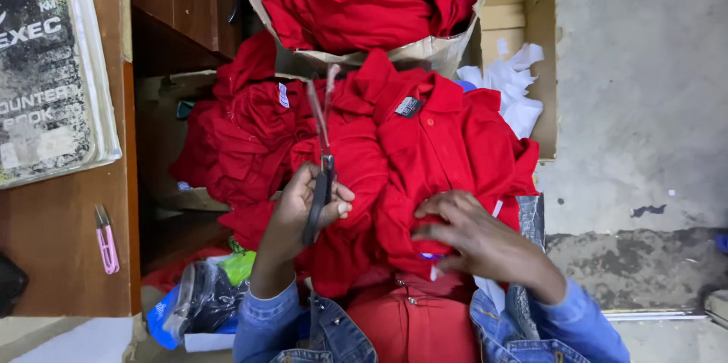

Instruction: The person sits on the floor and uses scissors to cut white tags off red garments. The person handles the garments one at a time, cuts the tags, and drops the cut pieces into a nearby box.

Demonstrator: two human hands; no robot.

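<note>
A red collared shirt (440, 143) with a small dark neck label lies spread over my lap. My left hand (303, 208) grips the black handles of a pair of scissors (323, 143), blades pointing up and away over the red cloth. My right hand (470, 230) rests flat on the shirt's lower part, fingers spread and pressing the fabric. Blue denim sleeves cover both my forearms.
A heap of red shirts (243, 128) lies to the left. A cardboard box (425, 51) full of red garments stands ahead; another box (538, 45) holds white scraps. On the wooden desk (68, 249) at left lie a worn book (49, 75) and pink thread snips (106, 240). Concrete floor right.
</note>
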